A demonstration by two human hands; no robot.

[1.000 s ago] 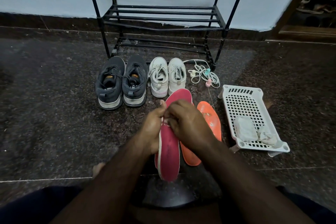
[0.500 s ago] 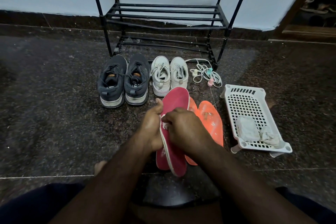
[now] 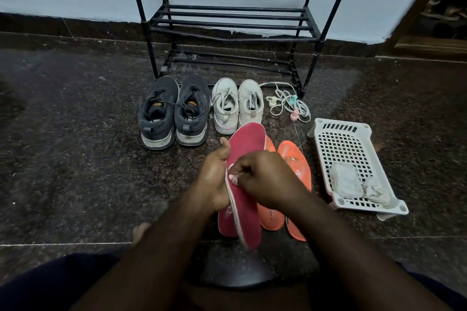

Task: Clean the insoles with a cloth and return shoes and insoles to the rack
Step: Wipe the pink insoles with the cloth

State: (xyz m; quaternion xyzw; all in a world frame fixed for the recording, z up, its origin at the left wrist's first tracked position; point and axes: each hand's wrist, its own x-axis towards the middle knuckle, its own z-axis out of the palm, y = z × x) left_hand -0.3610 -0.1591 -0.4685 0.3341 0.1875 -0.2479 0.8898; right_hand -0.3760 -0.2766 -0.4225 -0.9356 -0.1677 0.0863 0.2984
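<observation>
Head view, looking down: a dark speckled floor (image 3: 75, 159) fills most of the frame, meeting a pale wall along the top. A black metal rack (image 3: 232, 23) stands at upper centre against that wall, its slatted shelves bare. At right of centre lies a white perforated basket (image 3: 336, 139), holding two crumpled whitish cloths (image 3: 346, 180) in its lower end.

Both forearms reach up from the bottom edge and meet at frame centre. The left hand (image 3: 214, 179) has its grip curled round the left edge of a pink insole (image 3: 246, 207), thumb pointing up beside the upper part and the other fingers hidden behind it. The right hand (image 3: 262, 177) is fisted over the insole's face, fingertips pinching a small bit of white material against it; I cannot tell what that material is.

The pink insole stands tilted on edge, toe toward the shoes, with a pale rim along its left side. A second pink insole (image 3: 225, 222) lies behind it, mostly hidden. Just right, two orange insoles (image 3: 295, 161) lie on the floor, the nearer one partly covered by the right hand.

Above the hands, a dark grey pair of sneakers (image 3: 174, 113) sits beside a smaller white pair of sneakers (image 3: 237, 106), all in front of the rack. A tangled white cord (image 3: 288, 103) with small coloured clips lies right of them.
</observation>
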